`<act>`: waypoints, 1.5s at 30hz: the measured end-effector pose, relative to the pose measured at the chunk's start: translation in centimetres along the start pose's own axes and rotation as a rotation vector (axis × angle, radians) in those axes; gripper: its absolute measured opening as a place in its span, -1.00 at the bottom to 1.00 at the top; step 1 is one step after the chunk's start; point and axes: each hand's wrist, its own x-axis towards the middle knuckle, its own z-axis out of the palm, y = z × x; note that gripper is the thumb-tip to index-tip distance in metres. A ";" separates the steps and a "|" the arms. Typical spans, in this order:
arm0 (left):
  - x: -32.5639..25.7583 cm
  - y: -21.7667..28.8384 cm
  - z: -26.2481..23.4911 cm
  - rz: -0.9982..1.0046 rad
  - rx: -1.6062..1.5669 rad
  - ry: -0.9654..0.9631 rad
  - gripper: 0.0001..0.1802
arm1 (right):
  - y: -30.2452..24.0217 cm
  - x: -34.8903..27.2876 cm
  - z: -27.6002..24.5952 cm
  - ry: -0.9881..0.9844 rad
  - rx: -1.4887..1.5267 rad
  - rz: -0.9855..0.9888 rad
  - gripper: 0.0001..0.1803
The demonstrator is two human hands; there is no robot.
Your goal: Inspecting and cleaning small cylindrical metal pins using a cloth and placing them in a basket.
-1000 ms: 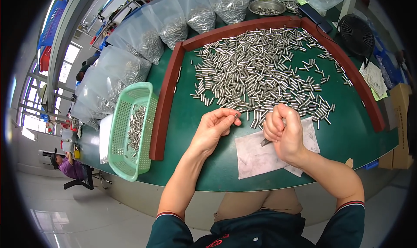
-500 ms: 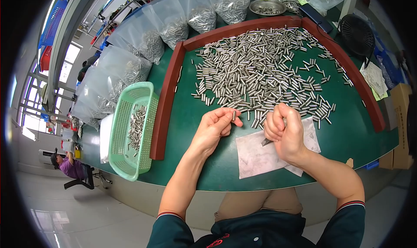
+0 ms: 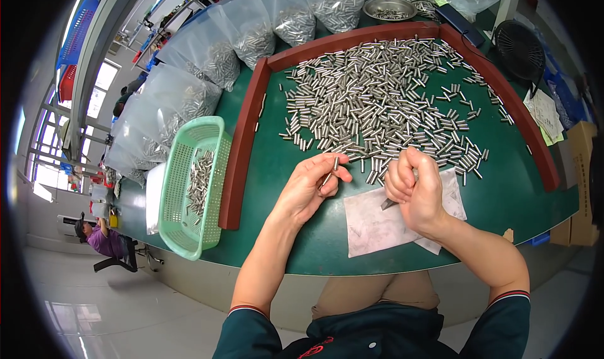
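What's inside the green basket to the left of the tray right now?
The green basket holds a loose scatter of small metal pins lying along its middle. Mesh floor shows around them at both ends. Its near wall hides the lowest corner, so anything lying there cannot be seen.

L hand (image 3: 311, 186) pinching metal pin (image 3: 335, 164), R hand (image 3: 416, 192) gripping tool (image 3: 388, 203), paper (image 3: 377, 224)

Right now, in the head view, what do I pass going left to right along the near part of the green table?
Green mesh basket holding a few metal pins → brown wooden rail → left hand pinching a metal pin → white paper sheet → right hand gripping a small dark tool.
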 end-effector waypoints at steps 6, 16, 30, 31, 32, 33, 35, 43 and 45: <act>0.4 -0.8 -0.1 0.138 0.138 0.062 -0.77 | -0.2 0.0 -0.1 -0.006 0.000 0.001 -0.59; 1.4 -1.8 1.1 0.916 1.519 0.039 -0.78 | 0.0 0.0 -0.1 -0.006 0.006 -0.009 -0.61; 1.0 -1.5 1.3 0.758 1.351 0.093 -0.90 | -0.1 0.1 -0.1 -0.006 -0.007 -0.003 -0.64; 0.8 -1.5 1.4 0.700 1.268 0.112 -0.91 | -0.1 0.1 -0.1 -0.008 -0.006 -0.006 -0.64; 0.7 -1.5 1.3 0.701 1.270 0.111 -0.91 | -0.1 0.1 -0.1 -0.008 -0.005 -0.008 -0.64; 0.5 -1.5 1.3 0.571 1.047 0.096 -0.90 | -0.1 0.1 -0.1 -0.003 -0.008 -0.003 -0.63; 0.3 -1.5 1.2 0.407 0.651 0.031 -0.85 | -0.2 0.1 -0.1 0.004 -0.012 0.001 -0.62; 0.0 -1.1 0.6 0.102 0.021 -0.146 -0.87 | -0.3 -0.1 0.0 0.008 -0.017 0.009 -0.62; 0.1 -1.1 0.5 0.087 -0.031 -0.167 -0.86 | -0.2 0.0 0.0 0.011 0.000 0.020 -0.62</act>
